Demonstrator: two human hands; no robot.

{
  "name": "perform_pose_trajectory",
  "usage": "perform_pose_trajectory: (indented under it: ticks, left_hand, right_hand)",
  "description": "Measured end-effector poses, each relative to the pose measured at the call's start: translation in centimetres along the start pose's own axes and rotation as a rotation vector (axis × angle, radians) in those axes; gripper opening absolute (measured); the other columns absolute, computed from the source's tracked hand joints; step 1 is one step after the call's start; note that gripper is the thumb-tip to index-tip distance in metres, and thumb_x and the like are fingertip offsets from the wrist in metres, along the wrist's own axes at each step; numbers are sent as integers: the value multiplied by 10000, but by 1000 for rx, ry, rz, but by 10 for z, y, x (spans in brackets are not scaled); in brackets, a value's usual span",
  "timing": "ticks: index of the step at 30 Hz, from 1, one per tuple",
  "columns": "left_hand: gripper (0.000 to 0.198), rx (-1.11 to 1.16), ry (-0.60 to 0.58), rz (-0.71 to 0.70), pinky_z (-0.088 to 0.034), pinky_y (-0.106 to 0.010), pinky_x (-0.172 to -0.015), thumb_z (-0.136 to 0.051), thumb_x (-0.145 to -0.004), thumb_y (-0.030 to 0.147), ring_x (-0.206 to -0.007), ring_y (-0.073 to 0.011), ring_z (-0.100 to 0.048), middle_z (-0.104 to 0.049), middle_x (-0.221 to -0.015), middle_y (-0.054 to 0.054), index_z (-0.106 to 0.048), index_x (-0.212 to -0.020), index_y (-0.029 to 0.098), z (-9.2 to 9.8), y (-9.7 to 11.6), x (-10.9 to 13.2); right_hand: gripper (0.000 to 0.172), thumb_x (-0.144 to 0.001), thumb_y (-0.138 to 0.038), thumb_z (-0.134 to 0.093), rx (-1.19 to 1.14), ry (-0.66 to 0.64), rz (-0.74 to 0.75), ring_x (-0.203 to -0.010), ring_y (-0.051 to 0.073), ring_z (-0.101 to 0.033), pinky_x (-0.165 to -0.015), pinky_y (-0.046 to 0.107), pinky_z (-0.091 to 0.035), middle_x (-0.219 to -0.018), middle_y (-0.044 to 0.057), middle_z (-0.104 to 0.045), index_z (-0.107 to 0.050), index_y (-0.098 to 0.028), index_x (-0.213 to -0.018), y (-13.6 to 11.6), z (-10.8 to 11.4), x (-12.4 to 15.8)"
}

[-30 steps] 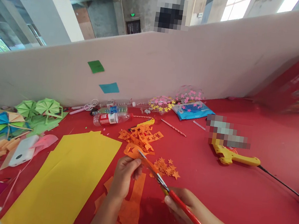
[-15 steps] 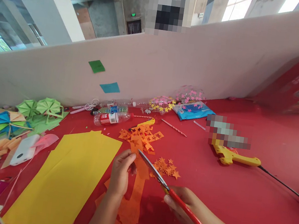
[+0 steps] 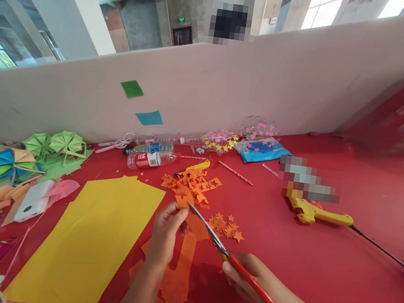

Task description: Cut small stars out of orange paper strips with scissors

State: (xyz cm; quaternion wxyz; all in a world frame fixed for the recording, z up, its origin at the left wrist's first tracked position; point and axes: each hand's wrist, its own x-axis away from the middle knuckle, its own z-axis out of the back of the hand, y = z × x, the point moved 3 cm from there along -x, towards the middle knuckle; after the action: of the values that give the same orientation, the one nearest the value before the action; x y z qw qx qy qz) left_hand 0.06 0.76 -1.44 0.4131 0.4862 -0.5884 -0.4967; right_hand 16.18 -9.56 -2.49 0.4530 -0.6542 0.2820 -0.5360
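Note:
Between thumb and fingers, my left hand (image 3: 167, 232) pinches a piece of orange paper (image 3: 197, 226). My right hand (image 3: 246, 275) is closed around the handles of red-handled scissors (image 3: 225, 250). The scissor blades lie across the orange paper, their tips close to my left thumb. Under my hands are more orange sheets (image 3: 173, 288), partly hidden by my left forearm. Just right of the blades sits a small pile of orange paper stars (image 3: 225, 226). Beyond my left hand lie orange scraps with star-shaped holes (image 3: 197, 183).
Yellow paper sheets (image 3: 87, 245) lie to the left. A yellow glue gun (image 3: 321, 214) with a cord rests at right. Plastic bottles (image 3: 151, 160), a blue packet (image 3: 264, 151) and star-covered clear balls (image 3: 258, 127) line the white partition (image 3: 195, 90). Paper umbrellas (image 3: 68, 142) stand at far left.
The orange paper in my left hand has turned, its near end swinging right toward the blades. Both hands have kept nearly the same place and hold.

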Motion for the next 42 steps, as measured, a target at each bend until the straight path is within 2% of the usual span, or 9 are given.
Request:
perform_pose_trajectory:
  ticks: [4, 9, 29, 36, 42]
  left_hand:
    - [192, 15, -20, 21, -344, -211, -496, -611, -783, 336, -477, -81, -441, -513, -523, 37, -628, -686, 171, -1, -4, 1]
    - [171, 77, -6, 49, -330, -205, -474, -628, -768, 321, -461, -75, -431, -502, -492, 45, -624, -691, 168, -2, -5, 2]
    - [226, 118, 59, 67, -323, -196, -460, -657, -754, 347, -457, -64, -432, -506, -496, 45, -573, -656, 161, -6, -6, 5]
    - [251, 114, 79, 33, -321, -205, -462, -667, -735, 351, -458, -67, -425, -492, -493, 42, -554, -619, 159, -7, -5, 5]
    - [267, 124, 115, 25, -312, -203, -459, -664, -733, 356, -462, -65, -407, -474, -496, 43, -538, -598, 163, -8, -7, 6]
  right_hand:
    - [569, -788, -696, -534, 69, -45, 61, -392, 44, -274, -396, 211, -175, -448, -84, -331, -319, -208, -589, -1, 0, 1]
    - [513, -835, -636, -530, 131, -50, 97, -431, 48, -275, -415, 213, -182, -498, -82, -351, -331, -205, -639, 0, 2, 3]
    - [540, -825, -624, -549, 96, -13, 118, -481, 53, -200, -423, 220, -158, -528, -86, -274, -285, -208, -605, 6, -3, -3]
    - [548, -817, -660, -519, 100, 15, 128, -479, 59, -202, -414, 220, -154, -514, -82, -268, -286, -213, -600, 2, -6, -1]
    - [528, -821, -625, -545, 119, 17, 164, -516, 64, -212, -437, 217, -182, -566, -75, -283, -296, -207, -616, 6, -6, -4]
